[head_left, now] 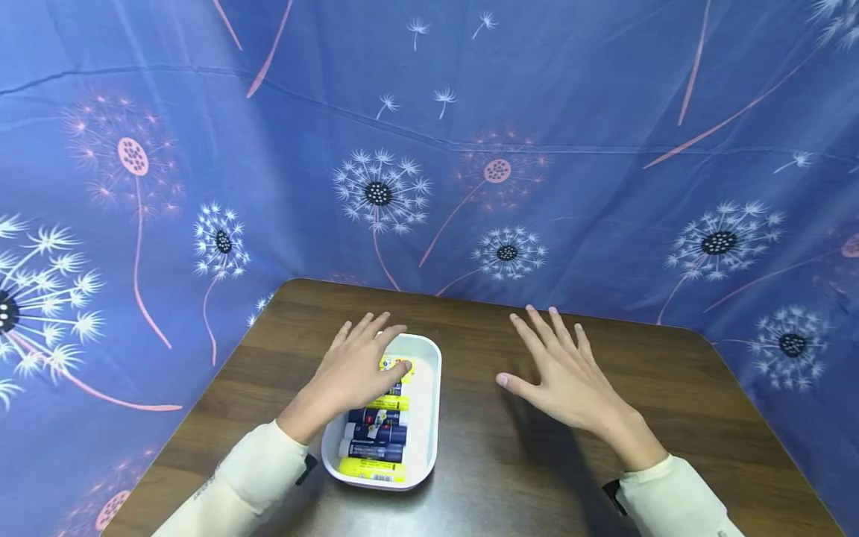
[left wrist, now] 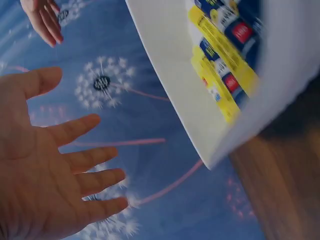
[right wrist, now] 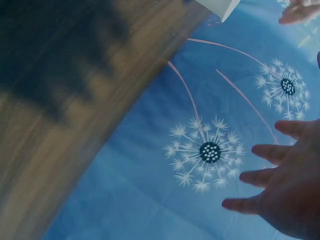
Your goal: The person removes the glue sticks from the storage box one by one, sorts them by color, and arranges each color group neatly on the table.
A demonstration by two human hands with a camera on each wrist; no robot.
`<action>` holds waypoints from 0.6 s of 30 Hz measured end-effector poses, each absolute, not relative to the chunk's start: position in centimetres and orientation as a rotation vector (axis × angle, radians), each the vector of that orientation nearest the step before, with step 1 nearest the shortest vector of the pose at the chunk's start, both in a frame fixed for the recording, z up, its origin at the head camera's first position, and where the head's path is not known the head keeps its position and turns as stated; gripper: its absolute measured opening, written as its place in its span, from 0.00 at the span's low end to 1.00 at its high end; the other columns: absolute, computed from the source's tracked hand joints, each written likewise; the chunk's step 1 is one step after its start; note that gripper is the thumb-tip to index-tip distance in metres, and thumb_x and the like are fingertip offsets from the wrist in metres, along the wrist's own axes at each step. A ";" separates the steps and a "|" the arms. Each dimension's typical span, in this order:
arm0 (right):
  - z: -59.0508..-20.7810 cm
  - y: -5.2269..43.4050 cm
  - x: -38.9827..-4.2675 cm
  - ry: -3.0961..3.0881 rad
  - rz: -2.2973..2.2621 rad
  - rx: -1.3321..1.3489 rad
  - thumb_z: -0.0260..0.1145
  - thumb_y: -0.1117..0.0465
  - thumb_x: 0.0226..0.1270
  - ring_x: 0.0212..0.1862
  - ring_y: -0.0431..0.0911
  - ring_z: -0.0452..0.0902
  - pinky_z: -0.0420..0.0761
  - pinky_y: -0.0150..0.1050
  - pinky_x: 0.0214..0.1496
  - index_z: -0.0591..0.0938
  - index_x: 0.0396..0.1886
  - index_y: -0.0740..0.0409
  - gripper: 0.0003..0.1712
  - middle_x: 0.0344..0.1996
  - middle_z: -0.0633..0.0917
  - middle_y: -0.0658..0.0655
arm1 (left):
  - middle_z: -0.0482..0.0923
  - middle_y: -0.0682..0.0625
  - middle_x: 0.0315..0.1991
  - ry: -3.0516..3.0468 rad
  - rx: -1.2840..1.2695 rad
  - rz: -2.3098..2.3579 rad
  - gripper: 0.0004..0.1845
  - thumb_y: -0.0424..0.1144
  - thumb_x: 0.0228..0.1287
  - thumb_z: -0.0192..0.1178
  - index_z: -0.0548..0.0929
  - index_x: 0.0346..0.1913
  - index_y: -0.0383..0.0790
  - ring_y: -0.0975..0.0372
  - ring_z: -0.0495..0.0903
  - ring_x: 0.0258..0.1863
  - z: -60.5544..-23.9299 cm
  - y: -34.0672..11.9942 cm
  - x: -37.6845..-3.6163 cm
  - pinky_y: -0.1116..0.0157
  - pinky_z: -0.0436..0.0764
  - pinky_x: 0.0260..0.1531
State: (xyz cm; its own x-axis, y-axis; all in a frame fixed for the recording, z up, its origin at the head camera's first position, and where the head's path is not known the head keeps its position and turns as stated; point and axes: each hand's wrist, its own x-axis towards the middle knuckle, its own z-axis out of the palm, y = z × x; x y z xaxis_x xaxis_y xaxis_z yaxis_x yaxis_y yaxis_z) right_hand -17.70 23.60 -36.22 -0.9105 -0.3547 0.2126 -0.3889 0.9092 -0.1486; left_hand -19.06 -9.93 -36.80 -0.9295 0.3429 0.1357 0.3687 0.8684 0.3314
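Note:
A white tray (head_left: pixel 429 418) stands on the wooden table, left of the middle. Inside it lies a row of glue sticks, some yellow (head_left: pixel 372 469) and some dark blue (head_left: pixel 371 450). My left hand (head_left: pixel 362 364) hovers over the tray's left side with its fingers spread, holding nothing, and hides part of the row. In the left wrist view the palm of the left hand (left wrist: pixel 45 165) faces the camera beside the tray (left wrist: pixel 170 65). Over the table to the right, my right hand (head_left: pixel 570 380) is spread too, with nothing in it. Its fingers (right wrist: pixel 257 177) are straight in the right wrist view.
The brown wooden table (head_left: pixel 483 462) ends at a blue cloth (head_left: pixel 590 149) printed with dandelions, which hangs behind it and at its left and right sides. The right hand casts a shadow on the tabletop.

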 end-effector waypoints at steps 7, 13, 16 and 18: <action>-36.1 23.6 -18.5 -2.840 0.715 0.657 0.67 0.34 0.69 0.82 0.62 0.52 0.55 0.76 0.75 0.55 0.83 0.34 0.49 0.83 0.59 0.54 | 0.60 0.37 0.80 -2.975 -0.384 -0.733 0.32 0.56 0.71 0.59 0.73 0.73 0.46 0.39 0.61 0.78 -37.5 -13.2 -19.0 0.33 0.65 0.72; -36.3 23.0 -19.7 -2.694 1.187 0.760 0.76 0.52 0.65 0.73 0.55 0.71 0.74 0.61 0.71 0.67 0.78 0.39 0.44 0.74 0.74 0.52 | 0.65 0.35 0.77 -3.032 -0.315 -0.870 0.27 0.52 0.73 0.57 0.77 0.69 0.42 0.35 0.67 0.74 -39.1 -15.4 -18.6 0.31 0.68 0.68; -36.2 22.5 -20.5 -2.628 1.358 0.784 0.76 0.58 0.65 0.68 0.51 0.77 0.80 0.51 0.68 0.71 0.76 0.44 0.41 0.71 0.77 0.53 | 0.76 0.37 0.70 -3.043 -0.314 -0.914 0.24 0.49 0.73 0.58 0.79 0.66 0.43 0.39 0.76 0.66 -39.9 -16.1 -18.5 0.37 0.76 0.63; -36.1 22.1 -21.0 -2.594 1.472 0.791 0.75 0.61 0.65 0.67 0.49 0.78 0.82 0.47 0.67 0.72 0.75 0.47 0.39 0.71 0.78 0.54 | 0.81 0.39 0.65 -3.040 -0.325 -0.935 0.22 0.46 0.73 0.58 0.80 0.65 0.42 0.43 0.80 0.61 -40.2 -16.5 -18.5 0.41 0.80 0.58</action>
